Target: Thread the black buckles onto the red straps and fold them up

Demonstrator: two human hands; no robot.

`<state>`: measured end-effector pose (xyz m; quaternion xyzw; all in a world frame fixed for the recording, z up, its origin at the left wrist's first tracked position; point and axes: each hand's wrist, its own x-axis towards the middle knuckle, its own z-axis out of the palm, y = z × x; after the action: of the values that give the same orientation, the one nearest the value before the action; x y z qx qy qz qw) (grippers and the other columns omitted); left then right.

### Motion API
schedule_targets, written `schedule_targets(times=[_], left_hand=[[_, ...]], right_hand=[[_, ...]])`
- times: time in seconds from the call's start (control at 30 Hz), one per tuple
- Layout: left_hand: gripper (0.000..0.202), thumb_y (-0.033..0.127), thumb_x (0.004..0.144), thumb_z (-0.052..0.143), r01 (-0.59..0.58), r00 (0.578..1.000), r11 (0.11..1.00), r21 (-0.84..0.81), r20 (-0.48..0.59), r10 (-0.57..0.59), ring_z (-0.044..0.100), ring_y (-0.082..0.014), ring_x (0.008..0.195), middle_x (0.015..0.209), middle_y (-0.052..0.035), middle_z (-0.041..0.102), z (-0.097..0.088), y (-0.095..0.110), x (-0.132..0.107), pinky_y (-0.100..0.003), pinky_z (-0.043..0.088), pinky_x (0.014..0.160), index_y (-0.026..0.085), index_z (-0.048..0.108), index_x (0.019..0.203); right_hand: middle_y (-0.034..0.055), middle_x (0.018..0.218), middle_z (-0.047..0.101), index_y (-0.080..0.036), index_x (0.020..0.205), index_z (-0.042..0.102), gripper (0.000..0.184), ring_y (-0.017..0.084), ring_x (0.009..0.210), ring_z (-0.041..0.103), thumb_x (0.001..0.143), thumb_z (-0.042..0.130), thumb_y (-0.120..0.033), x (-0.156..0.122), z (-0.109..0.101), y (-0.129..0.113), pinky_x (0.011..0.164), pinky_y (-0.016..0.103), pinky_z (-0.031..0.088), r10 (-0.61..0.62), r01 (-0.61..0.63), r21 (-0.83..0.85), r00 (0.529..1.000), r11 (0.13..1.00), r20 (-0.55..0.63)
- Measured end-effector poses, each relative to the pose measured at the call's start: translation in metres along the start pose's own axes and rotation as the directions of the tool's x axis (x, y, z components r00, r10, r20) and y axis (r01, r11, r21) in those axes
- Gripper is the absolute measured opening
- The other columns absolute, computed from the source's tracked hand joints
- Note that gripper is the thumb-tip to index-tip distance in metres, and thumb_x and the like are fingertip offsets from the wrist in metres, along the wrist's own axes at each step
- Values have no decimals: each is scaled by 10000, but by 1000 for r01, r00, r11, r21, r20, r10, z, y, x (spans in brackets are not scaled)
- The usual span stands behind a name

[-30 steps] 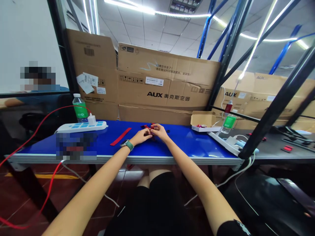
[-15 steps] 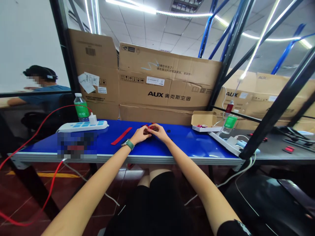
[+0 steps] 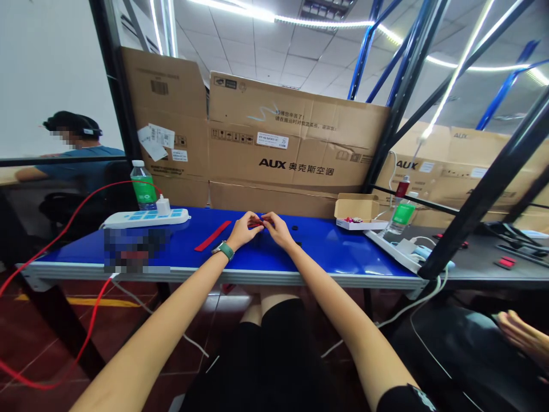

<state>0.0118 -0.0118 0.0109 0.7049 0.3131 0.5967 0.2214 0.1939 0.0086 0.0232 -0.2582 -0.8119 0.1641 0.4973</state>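
My left hand (image 3: 242, 230), with a green watch at the wrist, and my right hand (image 3: 277, 229) meet fingertip to fingertip over the middle of the blue table (image 3: 321, 252). Both pinch a small red piece (image 3: 257, 222) held between them, slightly above the table top. A flat red strip (image 3: 213, 235) lies on the table just left of my left hand. A small black round part (image 3: 294, 228) sits right of my right hand.
A white power strip (image 3: 146, 218) and a green-labelled bottle (image 3: 143, 187) stand at the back left. An open cardboard tray (image 3: 358, 213) with small parts, another bottle (image 3: 400, 215) and a second power strip (image 3: 394, 247) are at the right. Cardboard boxes wall the back. Another person sits far left; someone's hand (image 3: 521, 336) shows at lower right.
My hands have lifted slightly and moved a little farther from me with the red piece. Another person's hand has come into view at the lower right.
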Motion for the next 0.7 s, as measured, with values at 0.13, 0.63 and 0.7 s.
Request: schedule_targets(times=[0.13, 0.63, 0.7], left_hand=[[318, 372, 761, 777, 1, 997, 1000, 2, -71, -1, 722, -228, 923, 970, -81, 728, -3, 1, 3, -410, 587, 890, 179, 619, 959], [427, 428, 666, 876, 71, 997, 985, -155, 11, -70, 731, -285, 979, 1042, -134, 769, -3, -1, 3, -483, 562, 958, 148, 723, 950], [426, 422, 643, 889, 80, 997, 981, -179, -2, -81, 730, -288, 984, 1044, -136, 771, -3, -1, 3, -487, 561, 961, 149, 723, 925]], right_hand=[[72, 1015, 710, -229, 1045, 742, 300, 204, 938, 659, 952, 574, -459, 0, -3, -5, 877, 328, 523, 11, -11, 19, 1000, 1000, -8], [55, 813, 765, -184, 836, 756, 396, 221, 766, 730, 770, 752, -575, 1, 0, 8, 738, 308, 582, 180, -156, 266, 981, 951, -68], [57, 815, 770, -182, 854, 768, 396, 224, 765, 732, 779, 744, -570, 1, 0, 7, 733, 306, 579, 174, -155, 263, 984, 952, -49]])
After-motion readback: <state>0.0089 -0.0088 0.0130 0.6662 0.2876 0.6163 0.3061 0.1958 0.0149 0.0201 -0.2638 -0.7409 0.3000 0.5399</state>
